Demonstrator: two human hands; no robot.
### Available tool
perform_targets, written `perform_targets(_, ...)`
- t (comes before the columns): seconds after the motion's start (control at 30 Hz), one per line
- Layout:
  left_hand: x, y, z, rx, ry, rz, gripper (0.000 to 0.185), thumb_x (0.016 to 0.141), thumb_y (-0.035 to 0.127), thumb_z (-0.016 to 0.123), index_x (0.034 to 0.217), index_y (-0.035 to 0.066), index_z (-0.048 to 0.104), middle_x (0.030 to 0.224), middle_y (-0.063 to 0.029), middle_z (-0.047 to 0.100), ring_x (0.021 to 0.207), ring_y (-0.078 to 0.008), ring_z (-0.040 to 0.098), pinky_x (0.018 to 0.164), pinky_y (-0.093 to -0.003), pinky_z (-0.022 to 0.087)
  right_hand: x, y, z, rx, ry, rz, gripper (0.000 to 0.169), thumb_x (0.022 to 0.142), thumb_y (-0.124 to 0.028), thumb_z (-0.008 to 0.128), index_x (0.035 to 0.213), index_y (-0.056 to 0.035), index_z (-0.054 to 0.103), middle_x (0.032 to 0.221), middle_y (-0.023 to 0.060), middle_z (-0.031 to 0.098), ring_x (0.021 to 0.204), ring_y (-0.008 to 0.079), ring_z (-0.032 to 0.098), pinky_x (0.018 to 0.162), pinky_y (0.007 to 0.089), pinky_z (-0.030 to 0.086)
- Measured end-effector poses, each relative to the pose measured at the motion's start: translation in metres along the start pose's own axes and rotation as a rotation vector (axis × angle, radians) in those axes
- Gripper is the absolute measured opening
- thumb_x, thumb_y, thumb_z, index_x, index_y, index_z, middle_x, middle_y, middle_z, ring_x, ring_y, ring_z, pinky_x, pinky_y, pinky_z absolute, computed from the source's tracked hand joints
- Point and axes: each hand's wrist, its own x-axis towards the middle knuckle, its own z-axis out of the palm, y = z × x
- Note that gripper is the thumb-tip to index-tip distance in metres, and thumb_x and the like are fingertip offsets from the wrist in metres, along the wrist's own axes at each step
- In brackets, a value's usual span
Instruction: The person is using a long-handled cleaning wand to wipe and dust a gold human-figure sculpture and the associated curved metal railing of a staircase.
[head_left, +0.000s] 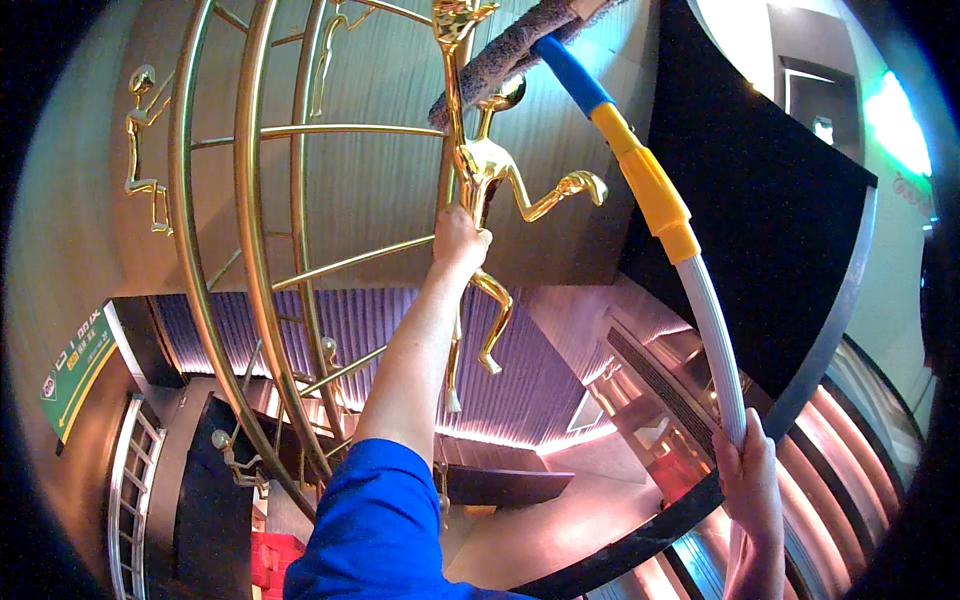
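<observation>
My left hand (460, 238) grips a shiny gold human figure sculpture (484, 161) at its waist, or a bar just behind it; which of the two is not clear. Closed around a pale ribbed pole (712, 322) at the lower right is my right hand (748, 472). The pole runs upward to a yellow joint (656, 199) and a blue handle piece (574, 75). At its top a grey fluffy duster head (510, 56) lies across the view, behind the figure's raised arm and close to its round head.
Curved gold metal tubes (259, 187) with crossbars stand left of the figure. Another gold figure (135, 150) is at the far left. A metal ladder (135, 495) and a green sign (79, 371) show at lower left. A black curved panel (750, 202) is at right.
</observation>
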Motion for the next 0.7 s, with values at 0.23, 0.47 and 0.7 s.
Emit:
perform_targets(0.23, -0.003, 0.006, 0.004, 0.073, 0.101, 0.006, 0.040, 0.064, 0.015, 0.066, 0.092, -0.005, 0.047, 0.089, -0.0219, 0.055, 0.083, -0.0359, 0.057, 0.074, -0.0408, 0.047, -0.015, 0.009, 0.007, 0.202, -0.089, 0.192, 0.016, 0.085, -0.019, 0.048, 0.084, -0.0032, 0.047, 0.055, 0.0034, 0.049, 0.049, 0.0096, 0.046, 0.042, 0.0254, 0.036)
perform_targets(0.47, -0.004, 0.011, 0.012, 0.098, 0.094, -0.011, 0.039, 0.064, 0.016, 0.065, 0.092, -0.005, 0.047, 0.089, -0.0222, 0.054, 0.084, -0.0347, 0.057, 0.074, -0.0407, 0.047, -0.048, 0.013, 0.032, 0.621, -0.157, 0.297, 0.024, 0.085, -0.014, 0.046, 0.104, -0.0012, 0.041, 0.052, -0.0030, 0.040, 0.038, 0.0039, 0.036, 0.033, 0.0186, 0.028)
perform_targets(0.7, -0.009, 0.022, 0.017, 0.195, 0.111, -0.064, 0.039, 0.066, 0.017, 0.066, 0.093, -0.002, 0.045, 0.093, -0.0189, 0.052, 0.082, -0.0316, 0.058, 0.071, -0.0391, 0.050, -0.033, -0.015, 0.011, 0.641, -0.107, 0.326, 0.008, 0.084, -0.014, 0.050, 0.085, -0.0073, 0.046, 0.053, -0.0051, 0.038, 0.042, 0.0035, 0.034, 0.036, 0.0196, 0.025)
